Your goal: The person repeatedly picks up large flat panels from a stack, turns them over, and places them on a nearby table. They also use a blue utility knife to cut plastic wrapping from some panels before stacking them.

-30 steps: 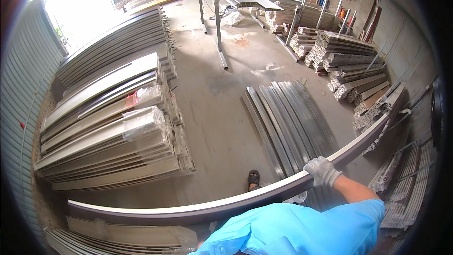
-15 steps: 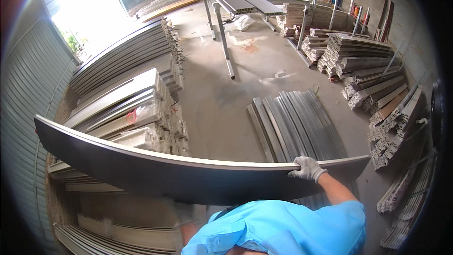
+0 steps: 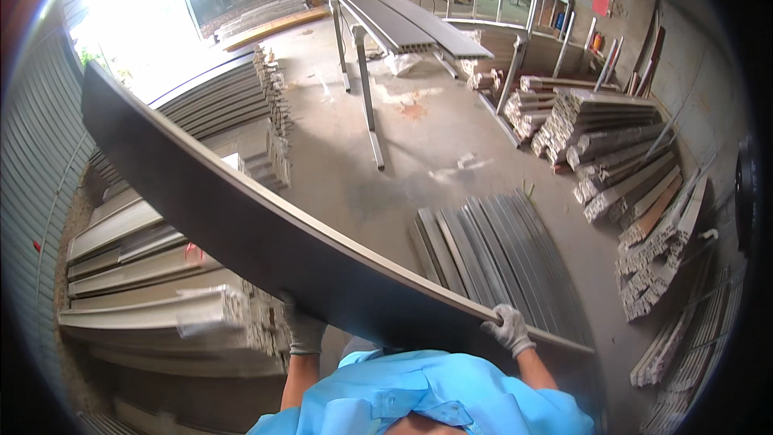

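Observation:
A long dark grey panel [image 3: 233,225] with a pale upper edge runs aslant in front of me, standing on its edge. Its far end rises at the upper left and its near end drops to the lower right. My right hand [image 3: 509,330], in a light grey glove, is closed over the top edge near the lower end. Low on the panel, left of my body, my left hand [image 3: 304,330] grips the bottom edge; its glove is darker in shadow and part of its fingers is hidden by the panel.
Stacks of pale profiles [image 3: 153,306] fill the left side, partly behind the panel. Grey planks [image 3: 503,242] lie on the floor ahead. A metal stand [image 3: 366,89] carries long boards [image 3: 394,24] farther off. Profile piles [image 3: 604,121] line the right wall [image 3: 684,72].
The panel has swung from nearly level to a slant, its left end rising and right end lowering. My left hand has come into clear view at its lower edge; my right hand sits lower.

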A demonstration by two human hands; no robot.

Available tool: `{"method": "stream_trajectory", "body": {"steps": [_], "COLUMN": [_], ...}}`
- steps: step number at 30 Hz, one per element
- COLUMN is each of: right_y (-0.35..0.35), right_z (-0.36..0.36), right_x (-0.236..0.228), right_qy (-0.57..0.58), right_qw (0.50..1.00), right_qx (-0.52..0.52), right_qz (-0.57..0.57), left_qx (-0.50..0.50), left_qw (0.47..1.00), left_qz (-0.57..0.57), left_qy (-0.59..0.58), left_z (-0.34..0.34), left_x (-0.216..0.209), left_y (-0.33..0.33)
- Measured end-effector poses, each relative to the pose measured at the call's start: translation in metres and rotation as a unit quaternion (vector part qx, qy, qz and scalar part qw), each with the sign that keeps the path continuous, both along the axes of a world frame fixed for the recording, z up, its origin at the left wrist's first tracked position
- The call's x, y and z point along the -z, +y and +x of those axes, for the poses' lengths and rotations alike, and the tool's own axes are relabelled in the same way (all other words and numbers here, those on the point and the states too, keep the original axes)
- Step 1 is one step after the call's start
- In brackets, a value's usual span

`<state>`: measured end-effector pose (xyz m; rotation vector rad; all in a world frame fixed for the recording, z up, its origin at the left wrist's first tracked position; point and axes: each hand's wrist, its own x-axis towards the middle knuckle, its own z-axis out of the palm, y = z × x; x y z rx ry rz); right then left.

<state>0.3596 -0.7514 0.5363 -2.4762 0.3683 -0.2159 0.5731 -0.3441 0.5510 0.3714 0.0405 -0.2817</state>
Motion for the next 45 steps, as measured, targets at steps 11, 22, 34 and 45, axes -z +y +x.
{"method": "stream_trajectory", "body": {"steps": [11, 22, 34, 45], "right_y": [0.026, -0.034, -0.066, -0.045], "right_z": [0.166, 0.386, 0.644, 0.859], "right_x": [-0.032, -0.028, -0.162, -0.342], "right_qy": [-0.078, -0.126, -0.228, -0.201], "right_qw": [0.974, 0.932, 0.859, 0.762], "right_qx": [0.190, 0.317, 0.401, 0.378], "right_qz": [-0.091, -0.119, -0.223, -0.486], "left_qx": [0.188, 0.276, 0.304, 0.310], "left_qw": [0.982, 0.955, 0.919, 0.906], "left_qz": [0.025, 0.070, 0.064, -0.116], "left_qy": [-0.001, -0.080, -0.244, -0.264], "left_z": [0.257, 0.521, 0.841, 1.096], "left_x": [-0.025, -0.028, -0.128, -0.244], "left_y": [-0.055, -0.176, -0.239, -0.310]}}
